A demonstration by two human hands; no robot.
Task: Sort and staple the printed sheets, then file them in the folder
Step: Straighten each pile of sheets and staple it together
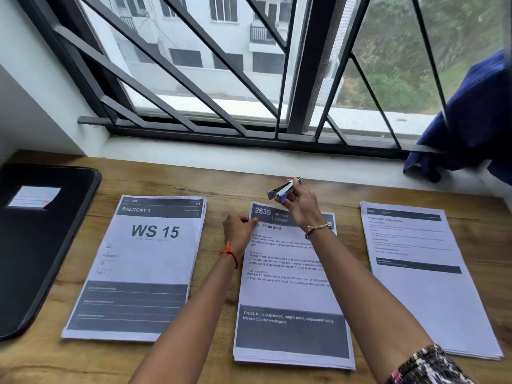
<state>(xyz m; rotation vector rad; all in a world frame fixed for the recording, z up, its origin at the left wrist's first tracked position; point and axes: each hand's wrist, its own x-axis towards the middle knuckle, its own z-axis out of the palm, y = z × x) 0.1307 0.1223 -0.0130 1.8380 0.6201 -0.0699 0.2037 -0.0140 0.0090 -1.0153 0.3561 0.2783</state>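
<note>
Three stacks of printed sheets lie side by side on the wooden desk: a "WS 15" stack [144, 267] on the left, a "2639 Kitchen" stack [291, 295] in the middle and a third stack [421, 275] on the right. My right hand [300, 203] grips a small blue and silver stapler [282, 188] just above the top edge of the middle stack. My left hand [238, 227] pinches that stack's top left corner. A black folder [36, 245] with a white label lies closed at the far left.
A white window sill [249, 159] and a barred window run along the back of the desk [221, 187]. A blue cloth [471, 120] hangs over the bars at the right, down onto the sill.
</note>
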